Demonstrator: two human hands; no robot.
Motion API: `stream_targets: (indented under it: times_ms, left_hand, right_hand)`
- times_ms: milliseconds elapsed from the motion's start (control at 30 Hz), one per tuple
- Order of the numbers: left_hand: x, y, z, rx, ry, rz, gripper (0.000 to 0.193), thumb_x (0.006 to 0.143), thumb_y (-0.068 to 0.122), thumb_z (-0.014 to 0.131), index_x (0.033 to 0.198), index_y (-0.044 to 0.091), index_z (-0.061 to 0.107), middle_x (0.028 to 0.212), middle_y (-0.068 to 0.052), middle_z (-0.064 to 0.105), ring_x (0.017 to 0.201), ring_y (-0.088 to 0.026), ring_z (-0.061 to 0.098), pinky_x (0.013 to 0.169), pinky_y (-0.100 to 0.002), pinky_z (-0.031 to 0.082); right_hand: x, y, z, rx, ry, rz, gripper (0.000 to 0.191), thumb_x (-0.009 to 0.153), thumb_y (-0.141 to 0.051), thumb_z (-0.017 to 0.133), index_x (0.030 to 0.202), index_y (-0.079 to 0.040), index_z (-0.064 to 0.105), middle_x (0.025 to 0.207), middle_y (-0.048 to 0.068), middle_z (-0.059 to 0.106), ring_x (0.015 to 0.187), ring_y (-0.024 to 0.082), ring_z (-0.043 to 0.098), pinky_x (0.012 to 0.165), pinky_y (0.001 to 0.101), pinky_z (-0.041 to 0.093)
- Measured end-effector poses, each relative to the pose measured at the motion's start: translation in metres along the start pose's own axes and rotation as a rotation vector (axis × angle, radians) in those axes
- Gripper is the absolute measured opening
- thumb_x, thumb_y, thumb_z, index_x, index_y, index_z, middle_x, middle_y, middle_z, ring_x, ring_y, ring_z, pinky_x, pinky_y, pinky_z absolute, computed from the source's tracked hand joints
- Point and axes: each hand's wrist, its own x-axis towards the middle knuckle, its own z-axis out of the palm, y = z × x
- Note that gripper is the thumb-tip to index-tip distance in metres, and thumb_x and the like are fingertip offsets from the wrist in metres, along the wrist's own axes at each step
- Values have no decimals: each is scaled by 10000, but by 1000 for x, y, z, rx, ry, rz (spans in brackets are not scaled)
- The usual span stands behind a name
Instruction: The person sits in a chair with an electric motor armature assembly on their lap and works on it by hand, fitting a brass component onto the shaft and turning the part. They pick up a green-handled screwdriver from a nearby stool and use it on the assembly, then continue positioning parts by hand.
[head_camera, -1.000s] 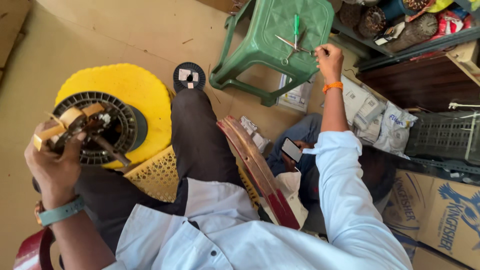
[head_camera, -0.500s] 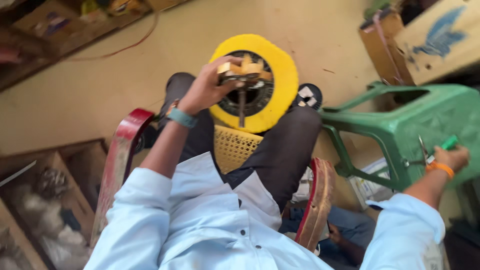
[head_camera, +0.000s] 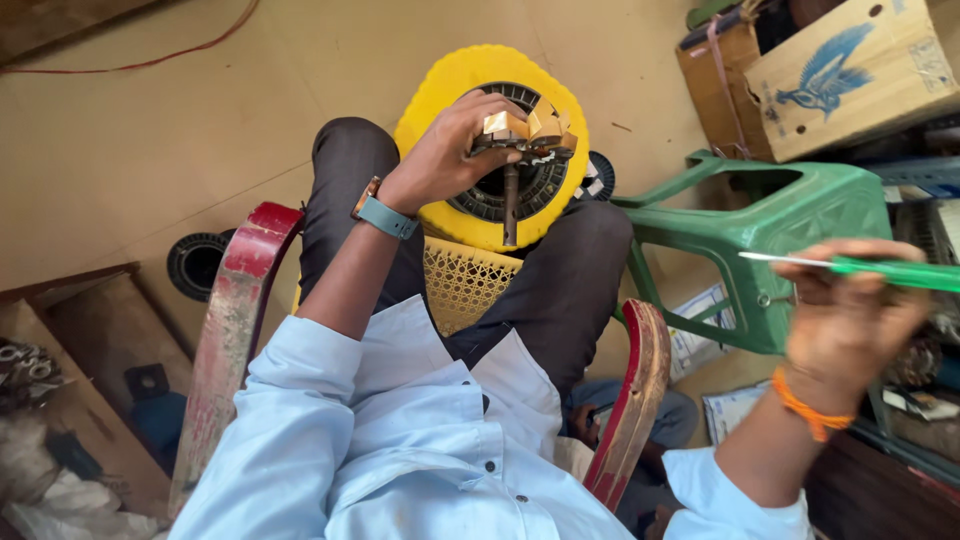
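My left hand (head_camera: 445, 150) grips a round motor stator (head_camera: 525, 150) with copper-coloured windings and a metal shaft sticking out of its middle, held up over a yellow disc-shaped cover (head_camera: 480, 85) on the floor. My right hand (head_camera: 850, 315) is raised at the right and holds a green-handled screwdriver (head_camera: 860, 268), its thin metal blade pointing left. I sit on a chair with red armrests (head_camera: 235, 320) and a yellow woven seat (head_camera: 462, 285).
A green plastic stool (head_camera: 760, 240) lies tipped beside my right knee. Cardboard boxes (head_camera: 840, 70) stand at the top right. A black spool (head_camera: 195, 262) lies on the floor at the left, near wooden boards and clutter at the lower left.
My right hand has lifted off the green stool with the screwdriver in it and come nearer. The view has swung, and my left hand still holds the stator.
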Motion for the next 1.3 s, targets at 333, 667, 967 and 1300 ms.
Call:
stream_targets:
  times_ms: [333,667,967,1300]
  left_hand:
    - [3,-3,14,-10,38,67,345,887,76,823,1178,51,639,1176,-107,667,1101,-355,603,959,-424,488]
    - [9,-5,25,36,68,83,360,887,93,828,1189,46,637,1171,-92,662,1096,-348,604,937,-428,493]
    - [6,-5,18,15,77,133,329,897,78,817,1173,53,638,1129,-91,666,1096,-323,627,1009,-441,475]
    - [4,-11,17,-2,59,83,354,894,76,826,1195,48,643,1144,-102,663,1089,-343,601,945,-432,493]
  right_hand:
    - [49,7,161,-348,-241,0,268,1101,-175,747,1216,43,640,1106,126,717,1032,178,735,947,305,614]
    - [70,35,164,-370,-345,-32,259,1077,-148,741,1204,54,640,1141,131,705,1072,184,722,919,278,590]
    - [75,21,171,-497,-444,-44,179,1051,-22,726,1195,51,647,1189,165,729,1136,219,735,984,319,613]
    - [82,10,184,-681,-560,-161,191,1021,53,727,1195,33,651,1185,163,741,1124,230,744,971,317,605]
